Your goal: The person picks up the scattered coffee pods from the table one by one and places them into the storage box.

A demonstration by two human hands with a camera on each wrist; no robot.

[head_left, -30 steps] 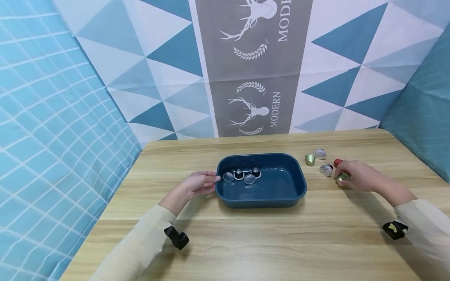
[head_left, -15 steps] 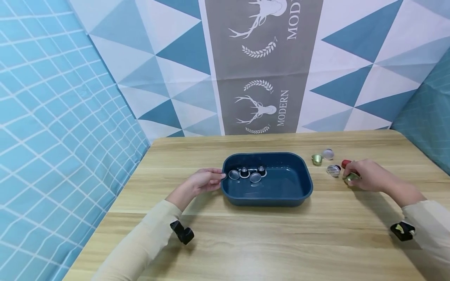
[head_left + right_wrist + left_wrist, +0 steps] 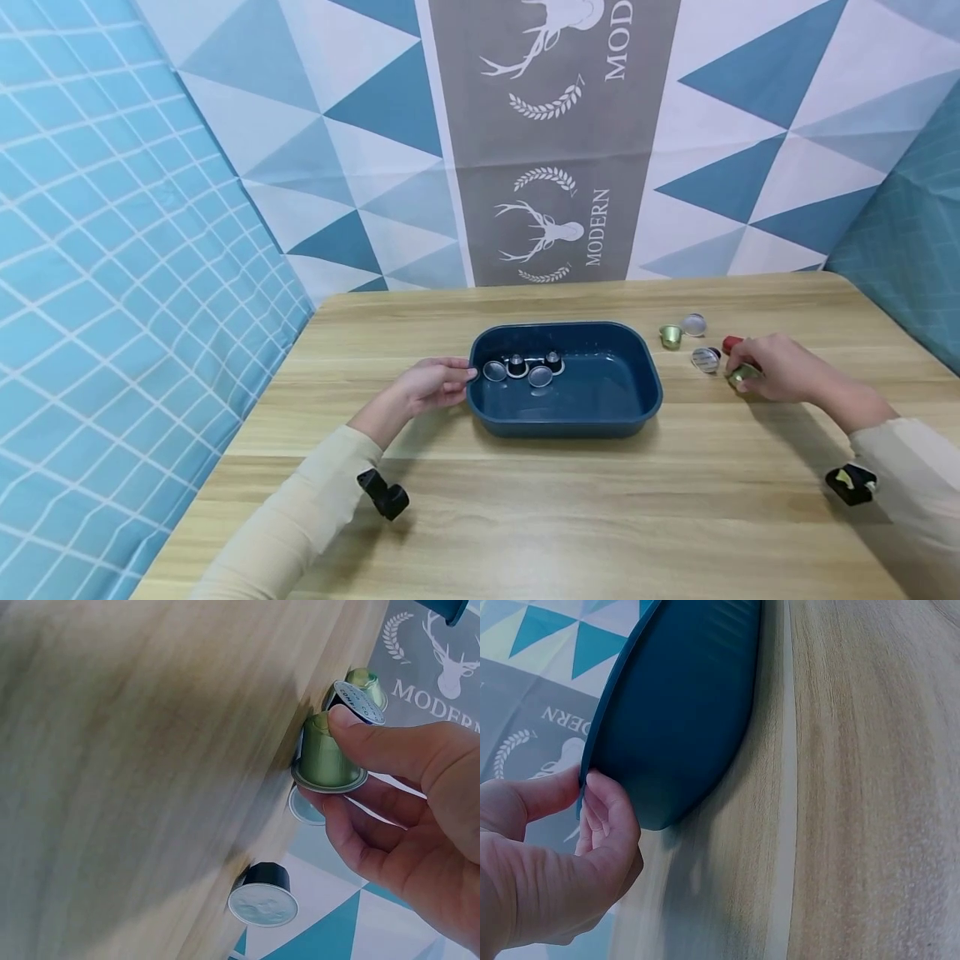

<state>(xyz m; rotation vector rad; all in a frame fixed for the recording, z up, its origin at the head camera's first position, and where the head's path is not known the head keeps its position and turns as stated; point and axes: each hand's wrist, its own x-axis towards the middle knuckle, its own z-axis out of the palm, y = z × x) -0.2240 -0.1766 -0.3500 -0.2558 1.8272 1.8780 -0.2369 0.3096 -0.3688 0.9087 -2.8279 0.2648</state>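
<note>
My left hand (image 3: 435, 386) pinches the left rim of a dark blue tray (image 3: 566, 431), thumb over the inside and fingers outside. Several coffee capsules lie in the tray's left half: two dark ones stand on their lids, and two show silver lids (image 3: 540, 377) upward. To the right of the tray, my right hand (image 3: 783, 368) pinches a green coffee capsule (image 3: 328, 757) between thumb and fingers, low over the table. Beside that hand are a red capsule (image 3: 731, 343), partly hidden by it, and a dark capsule with a printed lid (image 3: 705, 360).
Farther back stand a green capsule (image 3: 671, 337) and one with a silver lid (image 3: 693, 324). A dark capsule (image 3: 264, 896) lies near the right hand in the right wrist view. The wooden table (image 3: 525, 517) meets a patterned cloth backdrop (image 3: 540, 167).
The head view has shifted a little. Both hands keep their places, the left on the tray's rim and the right at the green coffee capsule.
</note>
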